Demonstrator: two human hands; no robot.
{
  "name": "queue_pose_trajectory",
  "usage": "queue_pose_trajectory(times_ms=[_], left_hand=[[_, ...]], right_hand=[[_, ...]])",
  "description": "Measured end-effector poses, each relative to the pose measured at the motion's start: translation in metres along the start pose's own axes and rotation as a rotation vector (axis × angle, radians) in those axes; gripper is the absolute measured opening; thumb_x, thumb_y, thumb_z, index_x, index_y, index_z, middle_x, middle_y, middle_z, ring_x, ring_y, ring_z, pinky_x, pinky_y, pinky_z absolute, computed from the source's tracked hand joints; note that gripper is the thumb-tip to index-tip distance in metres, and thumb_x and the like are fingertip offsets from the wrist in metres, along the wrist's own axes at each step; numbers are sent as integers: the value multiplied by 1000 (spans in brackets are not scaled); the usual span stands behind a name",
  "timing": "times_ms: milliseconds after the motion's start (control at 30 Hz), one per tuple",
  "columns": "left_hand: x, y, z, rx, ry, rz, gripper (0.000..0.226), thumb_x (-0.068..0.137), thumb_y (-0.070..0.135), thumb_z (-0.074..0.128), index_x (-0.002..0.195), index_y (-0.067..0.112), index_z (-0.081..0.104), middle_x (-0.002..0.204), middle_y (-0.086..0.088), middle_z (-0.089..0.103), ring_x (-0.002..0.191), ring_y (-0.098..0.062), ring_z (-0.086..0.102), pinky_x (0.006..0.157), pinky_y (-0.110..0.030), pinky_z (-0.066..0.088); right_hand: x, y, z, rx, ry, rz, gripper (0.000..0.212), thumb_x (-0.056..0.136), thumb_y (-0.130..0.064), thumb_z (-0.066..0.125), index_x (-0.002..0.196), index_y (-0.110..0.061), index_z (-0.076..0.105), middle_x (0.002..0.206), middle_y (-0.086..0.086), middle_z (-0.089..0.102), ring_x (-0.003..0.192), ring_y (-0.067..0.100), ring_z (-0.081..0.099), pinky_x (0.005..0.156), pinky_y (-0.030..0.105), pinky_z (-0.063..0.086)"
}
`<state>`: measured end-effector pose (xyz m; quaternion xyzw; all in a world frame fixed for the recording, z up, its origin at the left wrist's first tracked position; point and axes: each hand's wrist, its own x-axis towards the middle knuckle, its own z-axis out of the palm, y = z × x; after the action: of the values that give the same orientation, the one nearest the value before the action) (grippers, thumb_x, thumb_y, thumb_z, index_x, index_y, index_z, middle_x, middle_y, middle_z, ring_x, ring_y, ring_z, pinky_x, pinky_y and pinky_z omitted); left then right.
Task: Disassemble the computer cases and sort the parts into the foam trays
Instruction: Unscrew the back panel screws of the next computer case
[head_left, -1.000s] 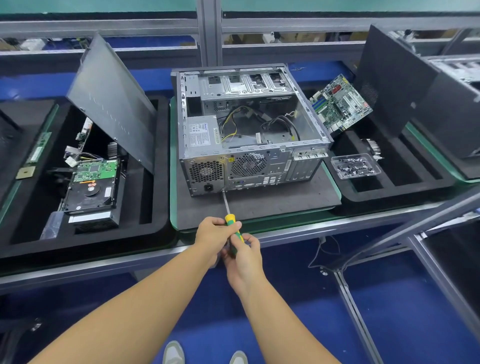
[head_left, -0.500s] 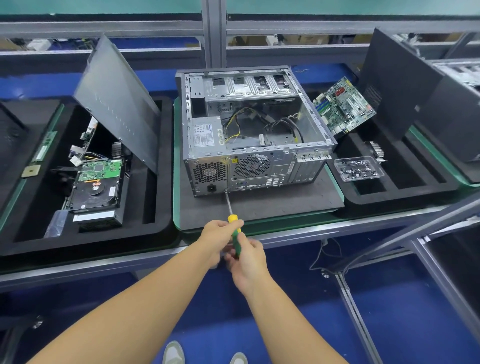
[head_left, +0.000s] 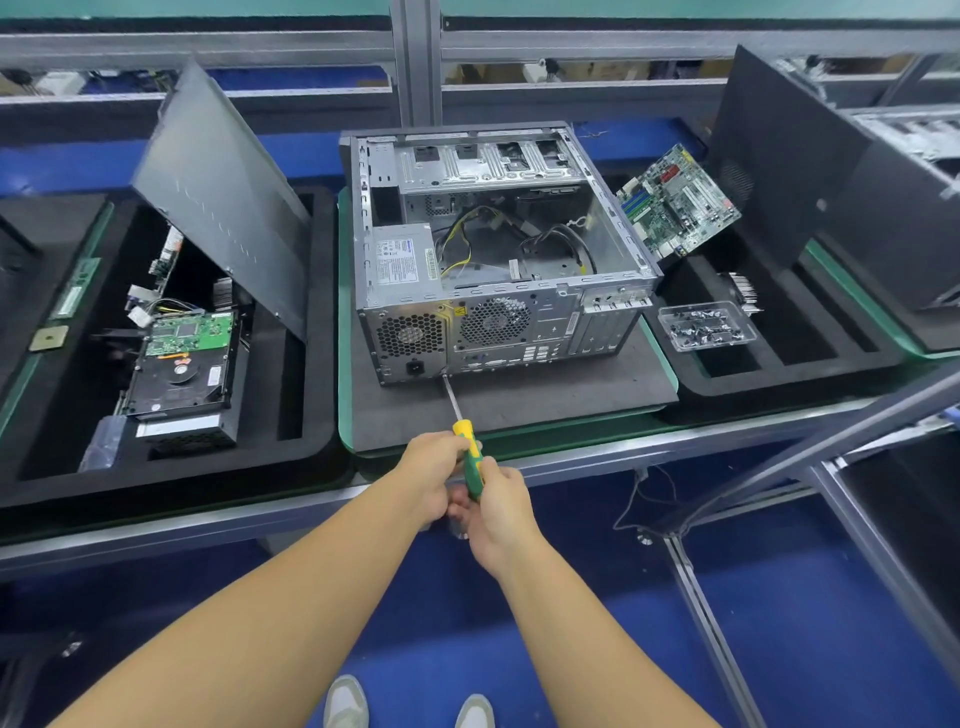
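At the front edge of the surface, a person is driving a screwdriver at the rear panel of the opened computer case, which is sitting on a foam mat between two foam trays. The shaft is pointing away from the grip, slightly leftward. Both hands are clenching the handle, with the left hand nearer the case, the right hand behind and the forearms converging.

The butt of the screwdriver is hidden between the left hand and the right hand. What its tip meets is too small to be made out. The power supply label cannot be read. The second case is cut off at the right edge.
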<state>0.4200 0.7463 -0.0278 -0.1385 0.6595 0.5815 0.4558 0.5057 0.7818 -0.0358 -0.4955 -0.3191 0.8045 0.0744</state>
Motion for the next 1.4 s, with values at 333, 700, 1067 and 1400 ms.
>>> queue_pose_trajectory(times_ms=[333, 700, 1067, 1400], left_hand=[[0, 2, -4, -2, 45, 35, 21, 91, 13, 69, 110, 5, 66, 80, -14, 69, 52, -25, 59, 50, -27, 42], [5, 1, -11, 109, 114, 87, 28, 81, 20, 81, 105, 10, 73, 93, -14, 71, 77, -28, 63, 58, -30, 45], [1, 5, -8, 238, 63, 47, 31, 80, 31, 82, 90, 3, 72, 79, -13, 67, 64, -26, 62, 55, -33, 54], [2, 11, -13, 275, 73, -12, 19, 97, 13, 52, 100, 2, 67, 85, -9, 70, 42, -18, 48, 46, -24, 38]], right_hand=[[-4, 4, 5, 191, -90, 56, 31, 103, -34, 51, 102, -6, 65, 71, 9, 61, 55, 16, 53, 53, 31, 45], [-5, 11, 10, 185, -82, -10, 18, 100, -16, 61, 113, -10, 50, 87, 12, 63, 64, 19, 54, 60, 32, 52], [1, 19, 7, 155, -58, -63, 13, 101, -14, 58, 109, -10, 48, 81, 10, 64, 60, 14, 56, 60, 31, 52], [5, 15, 9, 313, -47, 54, 36, 108, -31, 42, 115, 0, 57, 76, 15, 60, 52, 18, 56, 50, 30, 52]])
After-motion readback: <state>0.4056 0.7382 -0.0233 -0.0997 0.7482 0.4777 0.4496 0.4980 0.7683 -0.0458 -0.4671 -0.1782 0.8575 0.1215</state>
